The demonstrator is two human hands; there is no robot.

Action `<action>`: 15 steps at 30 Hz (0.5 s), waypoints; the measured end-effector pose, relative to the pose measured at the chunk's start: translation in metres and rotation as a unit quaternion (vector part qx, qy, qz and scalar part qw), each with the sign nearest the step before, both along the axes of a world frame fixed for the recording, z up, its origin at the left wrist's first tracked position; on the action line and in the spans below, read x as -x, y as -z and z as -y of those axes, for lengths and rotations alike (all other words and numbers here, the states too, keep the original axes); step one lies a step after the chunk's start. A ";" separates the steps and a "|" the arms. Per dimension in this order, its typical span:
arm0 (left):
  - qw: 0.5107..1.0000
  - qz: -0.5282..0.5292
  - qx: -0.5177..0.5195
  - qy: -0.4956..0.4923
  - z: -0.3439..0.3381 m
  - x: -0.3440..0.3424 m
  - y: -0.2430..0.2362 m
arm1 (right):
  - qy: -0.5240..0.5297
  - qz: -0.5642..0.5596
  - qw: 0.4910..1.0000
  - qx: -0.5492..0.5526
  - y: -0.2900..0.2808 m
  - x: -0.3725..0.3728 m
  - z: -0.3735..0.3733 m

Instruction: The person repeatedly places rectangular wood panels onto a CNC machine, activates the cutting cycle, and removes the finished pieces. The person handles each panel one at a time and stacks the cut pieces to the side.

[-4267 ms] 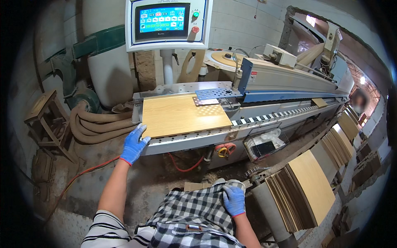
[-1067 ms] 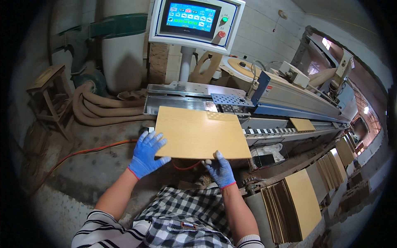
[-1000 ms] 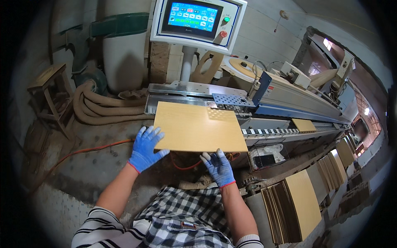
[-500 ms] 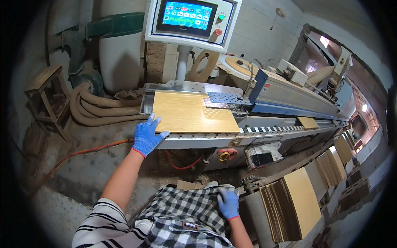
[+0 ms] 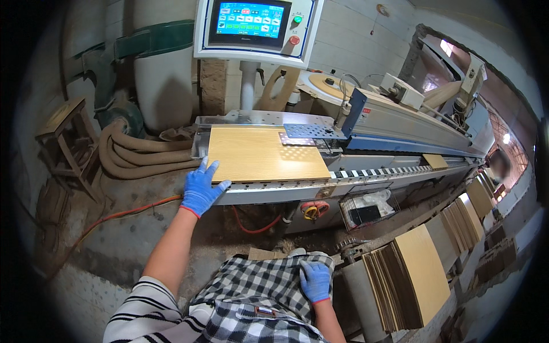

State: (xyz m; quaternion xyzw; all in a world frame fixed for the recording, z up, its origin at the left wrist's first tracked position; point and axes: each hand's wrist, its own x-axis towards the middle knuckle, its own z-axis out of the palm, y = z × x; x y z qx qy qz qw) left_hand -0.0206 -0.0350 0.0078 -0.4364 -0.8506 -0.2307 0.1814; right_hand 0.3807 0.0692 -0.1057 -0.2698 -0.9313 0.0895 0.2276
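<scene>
A yellow wood-grain board (image 5: 260, 157) lies flat on the infeed end of a long edge-banding machine (image 5: 394, 128), its far right part under a perforated blue plate (image 5: 311, 131). My left hand (image 5: 201, 187), in a blue glove, touches the board's near left corner. Its fingers are spread, with the thumb by the front edge. Low in front of me, my right hand (image 5: 315, 281), also gloved, rests on the black-and-white checked apron (image 5: 260, 286) with its fingers laid out and nothing held. Further right, a smaller board (image 5: 435, 162) sits on the machine's track.
A control panel with a lit screen (image 5: 250, 23) stands behind the machine. Stacked boards (image 5: 420, 274) sit on a roller stand to my right. Ribbed hoses (image 5: 131, 154) and a wooden stool (image 5: 66, 137) are at left. A wire basket (image 5: 369, 208) hangs below the track.
Along the track, the smaller board has moved further right. My left hand stays at the larger board's corner and my right hand stays on the apron. The view has shifted slightly.
</scene>
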 end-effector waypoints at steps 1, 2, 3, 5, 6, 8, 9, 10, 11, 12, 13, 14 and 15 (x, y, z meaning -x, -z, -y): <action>1.000 0.007 0.003 0.002 0.001 0.000 -0.002 | 0.000 -0.003 1.000 0.000 0.001 0.000 -0.001; 0.999 0.024 -0.009 0.020 0.003 0.001 -0.003 | 0.000 -0.003 1.000 -0.001 0.001 -0.001 -0.001; 0.998 0.040 -0.019 0.039 0.006 0.003 -0.004 | -0.001 -0.003 1.000 -0.001 0.001 -0.001 -0.001; 0.994 0.062 -0.048 0.077 0.015 0.010 -0.002 | -0.004 -0.009 1.000 -0.005 0.003 -0.001 -0.001; 0.991 0.067 -0.066 0.098 0.020 0.015 0.001 | -0.006 -0.014 1.000 -0.009 0.005 -0.001 -0.002; 0.986 0.077 -0.087 0.121 0.029 0.018 0.003 | -0.005 -0.014 1.000 -0.011 0.005 -0.001 -0.002; 0.983 0.094 -0.094 0.128 0.030 0.018 0.002 | -0.003 -0.009 1.000 -0.009 0.004 -0.001 -0.002; 0.980 0.110 -0.101 0.135 0.032 0.018 0.001 | -0.002 -0.004 1.000 -0.008 0.003 -0.001 -0.002; 0.976 0.127 -0.109 0.142 0.032 0.018 0.000 | -0.002 -0.005 1.000 -0.008 0.003 0.000 -0.002; 0.976 0.125 -0.107 0.140 0.032 0.018 -0.001 | -0.002 -0.005 1.000 -0.009 0.003 0.000 -0.002; 0.977 0.124 -0.106 0.138 0.032 0.017 -0.002 | -0.002 -0.006 1.000 -0.010 0.003 -0.001 -0.003; 0.977 0.122 -0.104 0.137 0.030 0.016 -0.004 | -0.003 -0.005 1.000 -0.007 0.003 -0.001 -0.003; 0.980 0.105 -0.098 0.137 0.029 0.015 -0.006 | -0.004 -0.004 1.000 -0.004 0.001 0.000 -0.002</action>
